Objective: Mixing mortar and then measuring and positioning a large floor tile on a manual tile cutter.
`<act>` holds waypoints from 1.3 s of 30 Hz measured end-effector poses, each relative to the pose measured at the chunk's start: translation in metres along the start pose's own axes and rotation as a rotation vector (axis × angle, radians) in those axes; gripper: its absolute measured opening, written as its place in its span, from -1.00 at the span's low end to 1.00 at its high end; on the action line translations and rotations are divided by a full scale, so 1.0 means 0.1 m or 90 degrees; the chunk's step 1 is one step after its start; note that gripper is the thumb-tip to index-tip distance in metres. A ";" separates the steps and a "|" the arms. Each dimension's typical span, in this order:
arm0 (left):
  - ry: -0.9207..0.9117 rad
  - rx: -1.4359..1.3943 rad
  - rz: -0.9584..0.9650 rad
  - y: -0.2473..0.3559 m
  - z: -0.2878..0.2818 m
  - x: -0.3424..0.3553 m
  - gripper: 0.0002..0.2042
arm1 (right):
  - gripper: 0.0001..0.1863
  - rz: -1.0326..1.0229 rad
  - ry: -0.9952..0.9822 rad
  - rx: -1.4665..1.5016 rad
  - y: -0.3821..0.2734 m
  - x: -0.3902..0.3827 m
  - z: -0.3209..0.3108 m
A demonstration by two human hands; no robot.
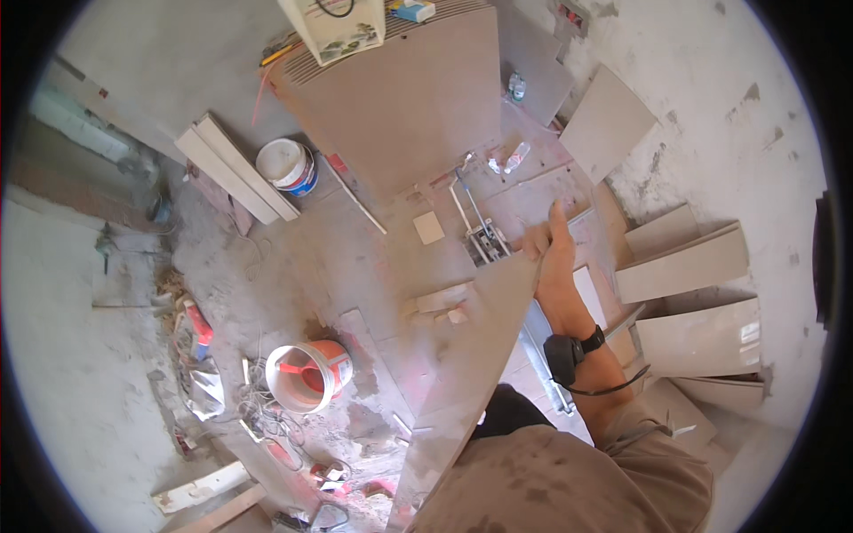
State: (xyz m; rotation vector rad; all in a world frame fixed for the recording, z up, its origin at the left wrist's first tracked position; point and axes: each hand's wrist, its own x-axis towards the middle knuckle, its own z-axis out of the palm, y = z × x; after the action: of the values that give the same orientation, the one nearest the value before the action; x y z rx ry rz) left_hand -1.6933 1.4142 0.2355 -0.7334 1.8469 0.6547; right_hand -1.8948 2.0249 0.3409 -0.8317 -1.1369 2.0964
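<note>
My right hand [553, 253] is at the upper corner of a large beige tile [475, 355]. Its fingers curl over the tile's edge, and the thumb points up, away from the tile. The tile is tilted and stretches from that hand down past my body to the lower edge. My left hand does not show. Just beyond the tile's corner, a metal tool with a long bar handle [486, 242] sits on the floor; it looks like a manual tile cutter. A metal rail [540, 342] shows between the tile and my right forearm.
Cut tiles [697, 338] lean along the right wall. Large tiles [400, 107] stand at the back, a box on top. An orange-and-white bucket [311, 377] stands left, near tangled cables [267, 417]. Farther back are another bucket [286, 167], long boards [235, 169] and a plastic bottle [517, 157].
</note>
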 end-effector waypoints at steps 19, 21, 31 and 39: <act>0.005 0.302 -0.053 0.31 -0.89 0.16 -0.69 | -0.34 -0.072 0.354 0.167 0.11 -1.06 -2.57; 0.003 0.327 -0.062 0.33 -1.03 0.21 -0.69 | -0.34 -0.095 0.388 0.188 0.15 -1.19 -2.65; 0.006 0.369 -0.099 0.18 -1.40 0.27 -0.70 | -0.33 -0.124 0.380 0.215 0.21 -1.45 -2.70; 0.106 0.355 -0.039 0.15 -1.32 0.50 -0.69 | -0.33 -0.138 0.371 0.193 0.40 -1.48 -2.78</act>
State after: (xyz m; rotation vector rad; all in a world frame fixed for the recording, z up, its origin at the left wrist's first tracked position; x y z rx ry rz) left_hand -1.7998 1.3200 0.2369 -0.4778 2.0191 0.0231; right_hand -1.6007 2.0320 0.2204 -1.0247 -0.5543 1.6323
